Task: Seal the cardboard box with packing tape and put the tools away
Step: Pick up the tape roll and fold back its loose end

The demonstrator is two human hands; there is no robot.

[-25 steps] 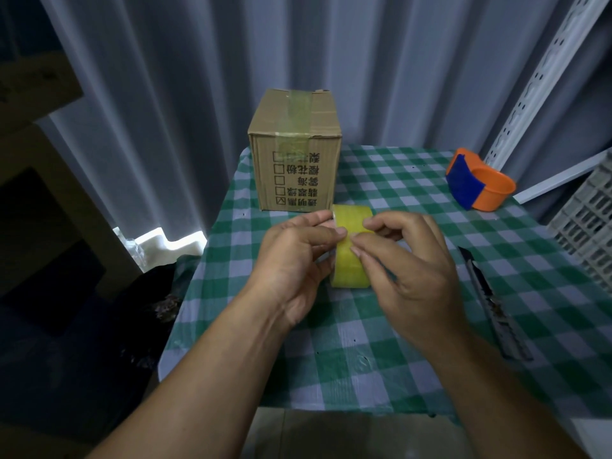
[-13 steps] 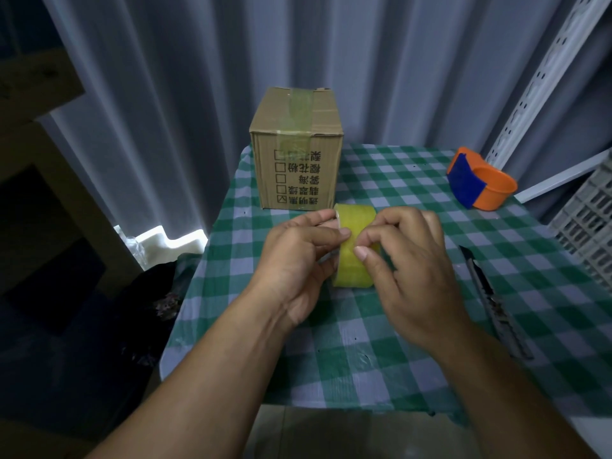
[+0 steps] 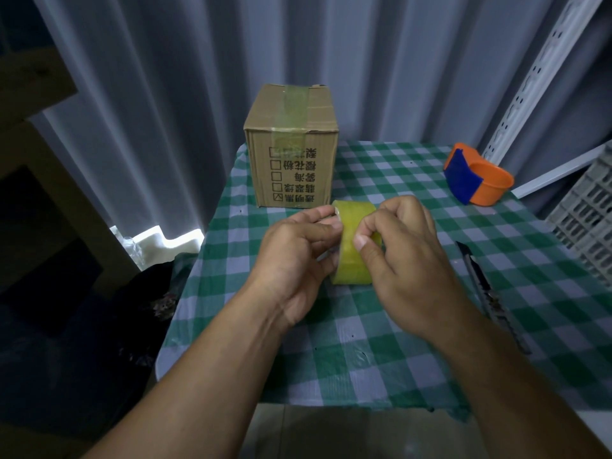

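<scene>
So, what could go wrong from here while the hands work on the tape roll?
1. The right hand picks at the yellowish tape roll with its fingers; the thin tape may tear or stick back.
2. The utility knife lies just beside the right forearm on the table; a sideways move could knock it off or cause a cut.
3. The left hand grips only the roll's side, so it might slip.
</scene>
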